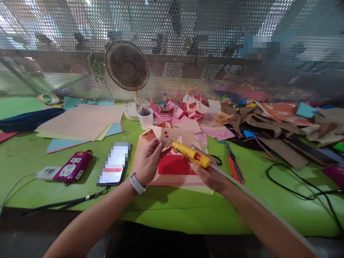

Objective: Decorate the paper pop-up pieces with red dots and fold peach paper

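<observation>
My left fingers (156, 148) pinch folded paper (177, 135), I think for steadiness; my right fingers (196, 167) wrap the glue gun (185, 151).

A perforated screen (172, 62) — bright in patches — stands behind the green table (161, 209).

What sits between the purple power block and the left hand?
In the head view, the phone, then the edge of the stacked paper beneath the left hand.

Yellow glue gun (186, 152), green table (256, 175)
</observation>
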